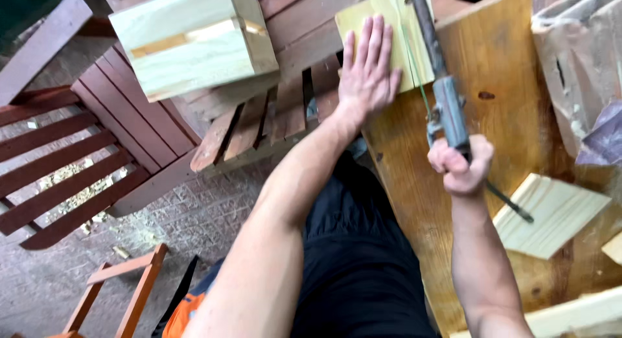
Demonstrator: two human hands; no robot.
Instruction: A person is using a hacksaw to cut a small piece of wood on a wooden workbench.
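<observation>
My left hand [367, 69] lies flat, fingers spread, on a pale greenish wood board [396, 17] that rests on a wide brown plank [492, 117]. My right hand [461, 163] is clenched around the grip of a grey caulking-style gun [447, 111], whose long barrel [422, 27] runs up over the pale board's right side. The gun's thin rod [512, 205] sticks out behind my fist. A thin green line runs along the board beside the barrel.
A pale wooden box [194, 40] sits on reddish-brown slatted furniture [129, 117] at upper left. Light wood offcuts [554, 215] lie on the plank at right. A torn cardboard box [576, 59] stands at upper right. Brick paving [181, 221] with sawdust lies below.
</observation>
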